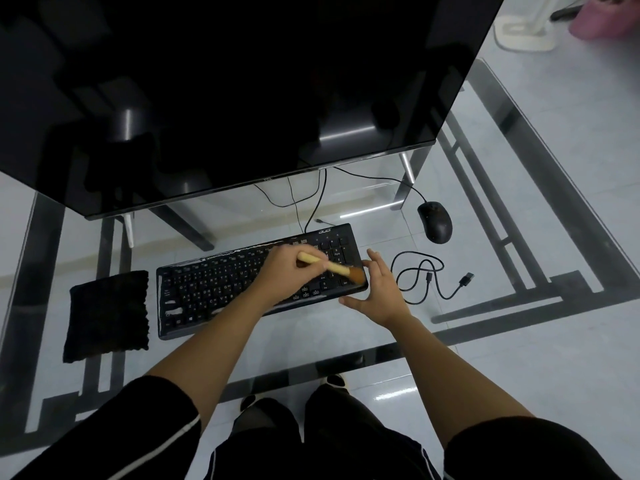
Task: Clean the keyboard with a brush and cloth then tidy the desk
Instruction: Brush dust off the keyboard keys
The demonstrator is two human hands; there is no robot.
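Found brushing under way at right end of keyboard (214, 285), left hand (287, 268) curled round brush (334, 267), right hand (379, 292) spread, bracing that end; judged cloth (107, 315) wipe next.

Glass desk (377, 355), black frame. A black keyboard (214, 289) lies under the left hand (287, 268). There's a loose cable (420, 277) just right of the right hand (381, 292), with the mouse (435, 221) further back. A black cloth (107, 315) sits well left of the left hand, and the monitor (225, 98) stands behind both.

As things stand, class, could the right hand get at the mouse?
Probably yes: the right hand is open, holds nothing, and only a loose cable lies near its path to the mouse.
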